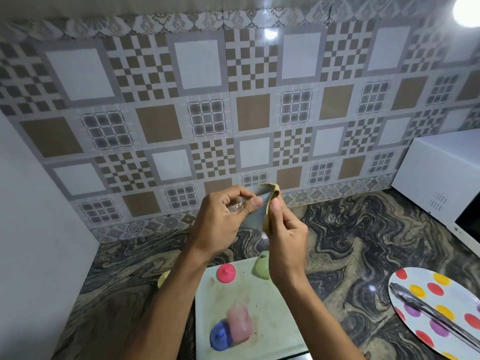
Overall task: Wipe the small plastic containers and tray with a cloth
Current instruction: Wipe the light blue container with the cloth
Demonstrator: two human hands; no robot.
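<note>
My left hand (220, 222) holds a small clear plastic container (255, 211) raised above the counter. My right hand (284, 237) pinches a tan cloth (271, 203) against the container's right side. Below lies a pale white tray (267, 318). On it rest a red lid (226, 273), a green lid (261, 266), a blue lid (220, 336) and a pinkish clear container (239, 325) lying on its side. A yellow lid (163, 278) peeks out just left of the tray, partly hidden by my left forearm.
The dark marbled counter (350, 242) meets a patterned tile wall behind. A white microwave (446, 178) stands at the right. A polka-dot plate (439, 313) with metal tongs (428, 313) lies at the near right. A white wall closes the left side.
</note>
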